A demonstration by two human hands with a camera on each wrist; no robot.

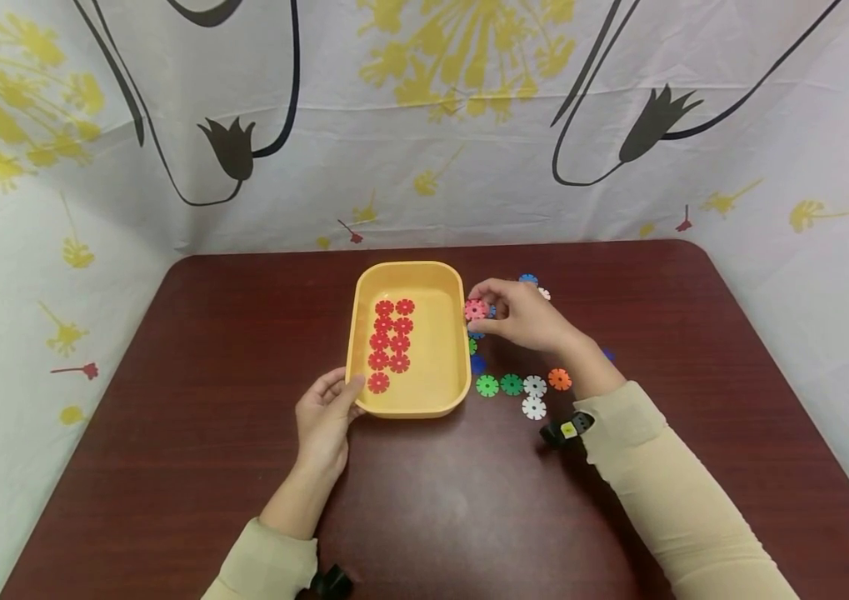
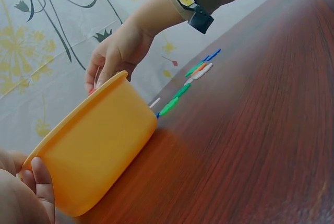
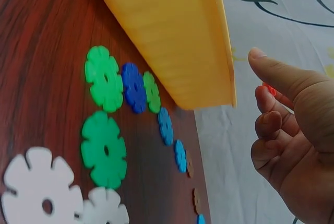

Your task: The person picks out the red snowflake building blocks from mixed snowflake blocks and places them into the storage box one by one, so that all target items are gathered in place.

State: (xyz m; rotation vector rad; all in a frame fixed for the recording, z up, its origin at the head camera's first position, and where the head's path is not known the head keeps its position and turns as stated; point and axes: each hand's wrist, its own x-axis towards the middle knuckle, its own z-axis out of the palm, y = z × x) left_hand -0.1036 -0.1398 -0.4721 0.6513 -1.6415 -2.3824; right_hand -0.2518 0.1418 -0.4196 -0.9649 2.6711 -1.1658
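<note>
My left hand (image 1: 325,421) grips the near left corner of a yellow plastic tray (image 1: 439,398), thumb over the rim. In the tray several red notched plastic discs (image 1: 399,342) lie in two columns on the left side. Just outside the tray's right rim, my right hand (image 1: 527,318) holds a pinkish-red notched disc (image 1: 476,309) at its fingertips. Only a bit of that red disc (image 3: 269,89) shows behind the thumb in the right wrist view. Below and around this hand lie loose discs, among them a blue disc (image 3: 134,87) close to the tray wall.
On the dark wooden table (image 1: 244,333), right of the tray, lie green discs (image 1: 511,384), white discs (image 1: 534,407) and an orange disc (image 1: 560,379). Another blue disc (image 1: 528,279) is farther back. A patterned cloth (image 1: 424,183) hangs behind the table.
</note>
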